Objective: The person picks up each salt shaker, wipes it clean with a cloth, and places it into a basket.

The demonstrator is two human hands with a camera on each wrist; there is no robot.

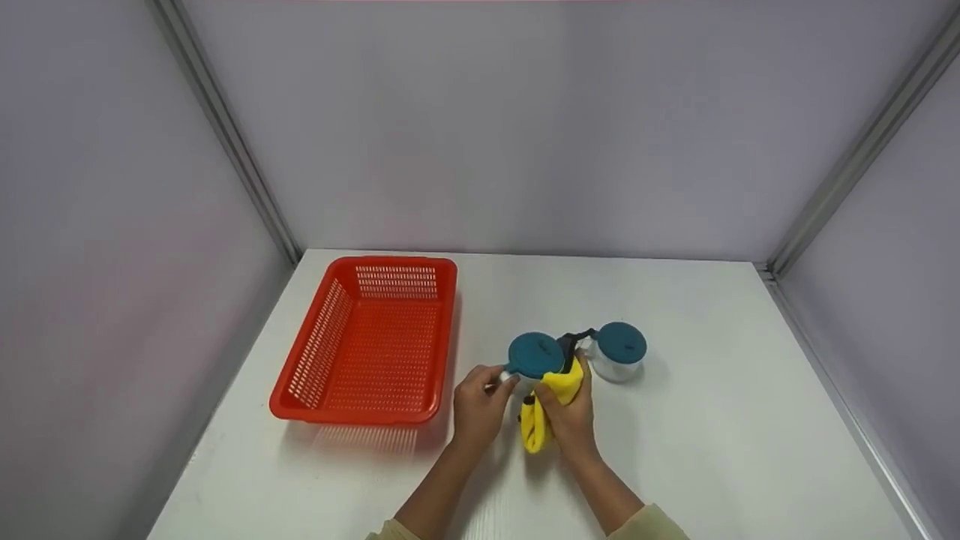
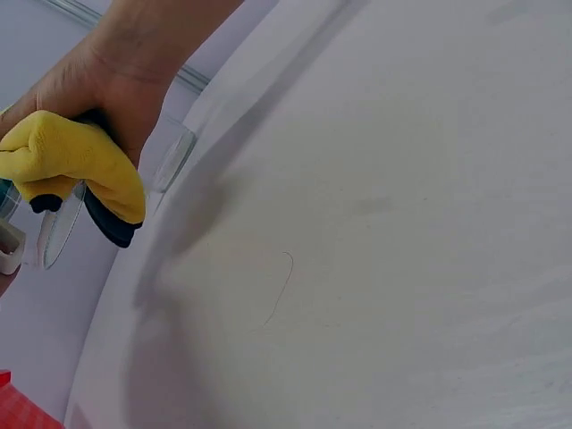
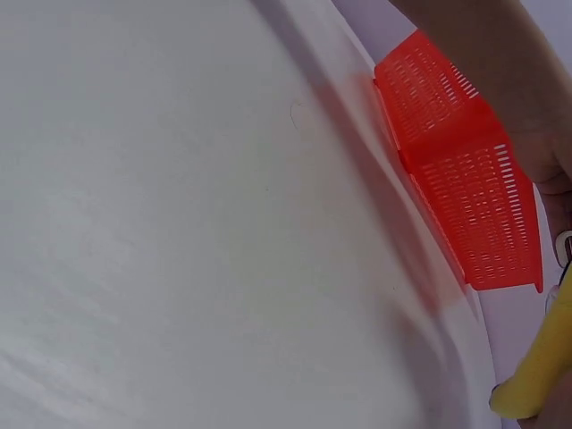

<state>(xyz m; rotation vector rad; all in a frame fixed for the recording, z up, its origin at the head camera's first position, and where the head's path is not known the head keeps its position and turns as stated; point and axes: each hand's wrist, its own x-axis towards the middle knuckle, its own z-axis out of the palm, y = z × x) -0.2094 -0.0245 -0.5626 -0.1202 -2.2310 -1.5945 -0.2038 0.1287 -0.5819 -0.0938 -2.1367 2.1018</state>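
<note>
A clear jar with a teal lid (image 1: 535,354) is held up between both hands over the white table (image 1: 697,450). At its left side, my left hand (image 1: 480,405) pinches the jar's pale handle (image 2: 11,248) between thumb and fingers. A yellow cloth with black parts (image 1: 564,384) is bunched in my right hand (image 1: 574,424), which presses it against the jar's right side. Part of the cloth hangs below the jar, and the right fingers are mostly hidden behind it. A second clear jar with a teal lid (image 1: 621,343) stands just beyond the right hand.
To the left stands a red plastic basket (image 1: 352,415) with slotted walls and nothing inside. Pale wall panels (image 1: 480,135) enclose the table at the back and both sides, with metal strips (image 1: 225,127) along the corners. A thin hair-like strand (image 2: 284,286) lies on the tabletop.
</note>
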